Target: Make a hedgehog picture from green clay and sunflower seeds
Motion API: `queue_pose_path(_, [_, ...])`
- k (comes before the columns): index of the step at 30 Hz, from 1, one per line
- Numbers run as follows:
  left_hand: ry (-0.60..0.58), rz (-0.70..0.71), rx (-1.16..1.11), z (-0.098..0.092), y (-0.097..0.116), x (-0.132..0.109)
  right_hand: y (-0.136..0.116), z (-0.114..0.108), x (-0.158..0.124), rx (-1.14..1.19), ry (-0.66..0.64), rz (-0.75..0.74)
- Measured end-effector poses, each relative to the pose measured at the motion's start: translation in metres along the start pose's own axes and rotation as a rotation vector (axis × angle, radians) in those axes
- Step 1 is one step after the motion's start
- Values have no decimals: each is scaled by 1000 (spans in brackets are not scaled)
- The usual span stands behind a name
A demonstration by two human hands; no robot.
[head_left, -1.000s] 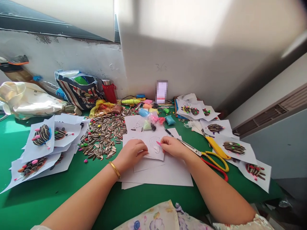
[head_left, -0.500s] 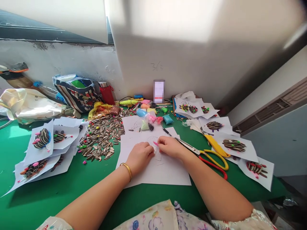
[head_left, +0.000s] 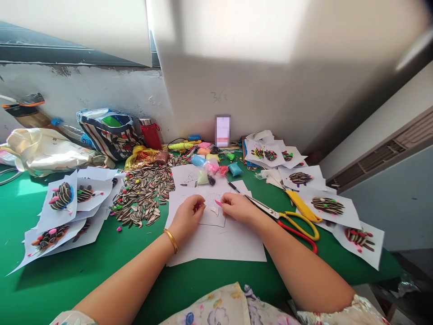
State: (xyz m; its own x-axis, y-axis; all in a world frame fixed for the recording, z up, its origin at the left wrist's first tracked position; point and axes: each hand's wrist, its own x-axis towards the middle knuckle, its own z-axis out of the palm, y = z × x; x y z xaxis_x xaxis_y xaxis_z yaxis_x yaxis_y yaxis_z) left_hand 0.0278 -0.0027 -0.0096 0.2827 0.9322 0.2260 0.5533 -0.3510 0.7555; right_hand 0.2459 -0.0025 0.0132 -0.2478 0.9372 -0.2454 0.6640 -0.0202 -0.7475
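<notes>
My left hand [head_left: 187,216], with a gold bangle on the wrist, rests with curled fingers on a small white paper card [head_left: 212,218] that bears a faint round drawing. My right hand [head_left: 238,208] lies on the card's right side, its fingers pinched together near a small pale scrap on the card; a pink nail shows at the tip. The card lies on larger white sheets [head_left: 223,241] spread over the green table [head_left: 84,275].
A heap of striped sunflower seeds [head_left: 144,196] lies left of the sheets. Yellow-and-red scissors [head_left: 291,219] lie to the right. Finished seed pictures on paper sit at the left [head_left: 62,198] and right [head_left: 328,205]. Small clay packets [head_left: 216,164], a striped bag [head_left: 111,133] and a pale sack stand at the back.
Both hands have stayed on the card. The left hand shifted right and then back slightly, and the card and sheets under it moved a little.
</notes>
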Motion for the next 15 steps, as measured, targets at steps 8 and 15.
queue_pose_path(8, [-140, -39, 107, -19, 12, 5, 3, 0, -2, -17, -3, 1])
queue_pose_path(15, [-161, -24, 241, -30, 25, 12, -4, -1, -8, -196, 157, -90])
